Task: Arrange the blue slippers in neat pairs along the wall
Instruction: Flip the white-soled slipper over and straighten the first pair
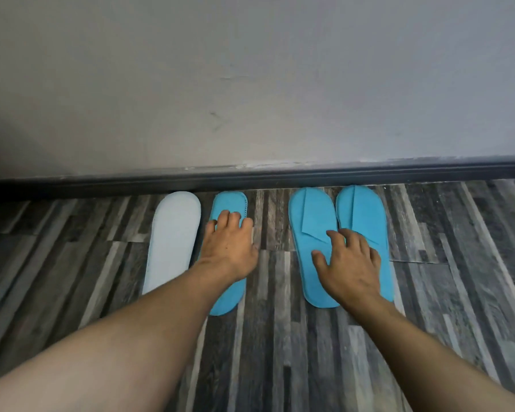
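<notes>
**Slippers at the baseboard**

Slippers lie on the plank floor (pixel 280 337) in two groups. Left hand (pixel 229 248) rests flat, fingers spread, on a blue slipper (pixel 225 298); a pale overturned slipper (pixel 173 242) lies just beside it. Right hand (pixel 351 263), released, rests across the touching right pair (pixel 309 221). Toes meet the baseboard (pixel 280 176) below the wall (pixel 250 84).

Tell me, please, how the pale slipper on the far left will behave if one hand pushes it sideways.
The pale slipper looks thin and flat, so it is probably light and floppy. It should slide, not roll or tip, on the plank floor. Pushed at one end only, it may pivot or buckle.
</notes>
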